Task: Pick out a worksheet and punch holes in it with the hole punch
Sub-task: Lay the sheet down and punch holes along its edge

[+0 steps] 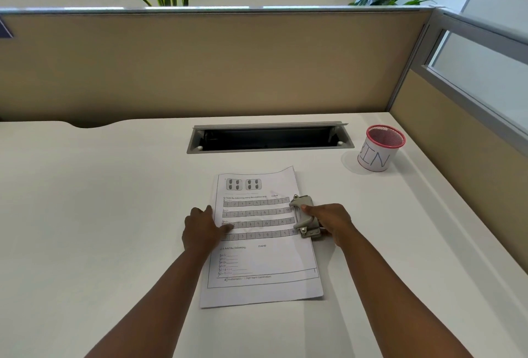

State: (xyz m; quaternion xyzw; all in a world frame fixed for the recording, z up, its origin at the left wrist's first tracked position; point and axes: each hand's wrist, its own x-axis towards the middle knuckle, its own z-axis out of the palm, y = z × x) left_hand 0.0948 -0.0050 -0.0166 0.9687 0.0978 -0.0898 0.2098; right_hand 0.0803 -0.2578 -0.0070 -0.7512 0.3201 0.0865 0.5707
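Observation:
A printed maths worksheet (265, 260) lies flat in the middle of the white desk (100, 200), on top of other sheets. A grey hole punch (305, 216) sits over the sheet's right edge, about halfway along it. My right hand (328, 222) grips the punch from the right, thumb on its lever. My left hand (201, 229) rests on the worksheet's left edge, fingers spread flat on the paper and holding it down.
A red mesh cup (381, 147) with a paper label reading BIN stands at the back right. An open cable slot (270, 137) is set into the desk behind the worksheet. Beige partition panels (214, 66) close the back and right sides.

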